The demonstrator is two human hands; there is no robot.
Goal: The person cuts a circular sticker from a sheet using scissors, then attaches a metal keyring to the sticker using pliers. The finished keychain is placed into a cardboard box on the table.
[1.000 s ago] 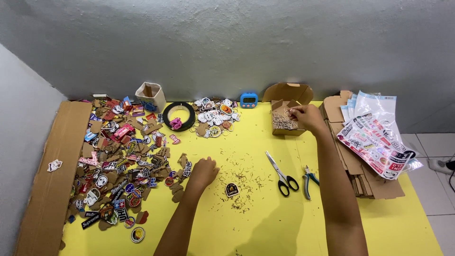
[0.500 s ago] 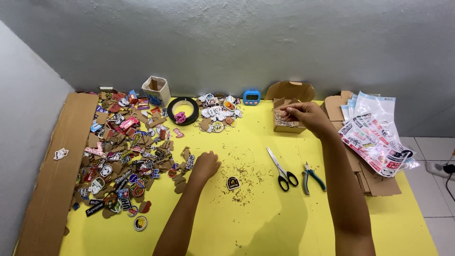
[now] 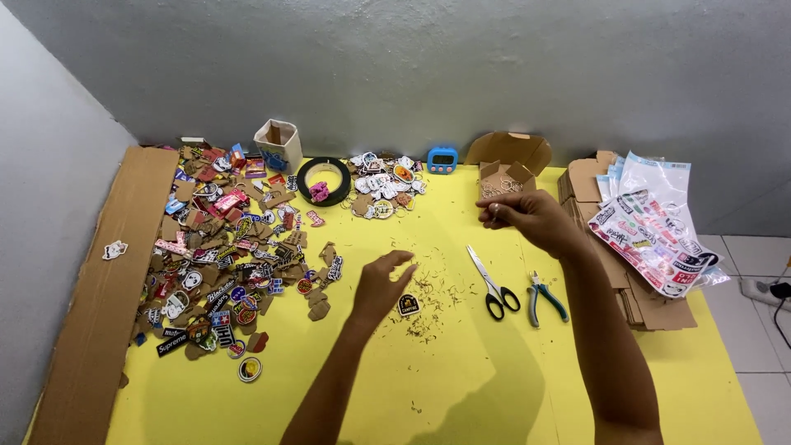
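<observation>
Left hand (image 3: 381, 284) hovers above the yellow bench (image 3: 461, 387), fingers loose and partly spread, holding nothing. Nearest thing: a small dark badge-shaped sticker (image 3: 409, 305), lying flat just right of the hand, not touched. Scattered brown scraps (image 3: 432, 297) litter the bench around it.

Right hand (image 3: 527, 218) is raised just in front of the small open cardboard box (image 3: 504, 181), fingers pinched narrow; something tiny may be held, too small to tell.

Around:
- black-handled scissors (image 3: 493, 284) and green-handled pliers (image 3: 544, 298) lie side by side between the two forearms, clear of both hands
- big pile of stickers and cardboard cutouts (image 3: 222, 255) left of the left hand
- black tape roll (image 3: 323, 180), white paper cup-box (image 3: 278, 144), smaller sticker pile (image 3: 383, 185) and blue timer (image 3: 442, 159) along the back edge
- flat cardboard stack (image 3: 651, 305) with plastic sticker sheets (image 3: 655, 222) on top, far right
- long cardboard strip (image 3: 107, 288) along the left edge

Nothing blocks the path between the hands.

Versus 0.5 s ago: left hand has lifted off the bench and opened; right hand has pulled back from the box toward the body. Sticker, scissors and pliers unmoved.
</observation>
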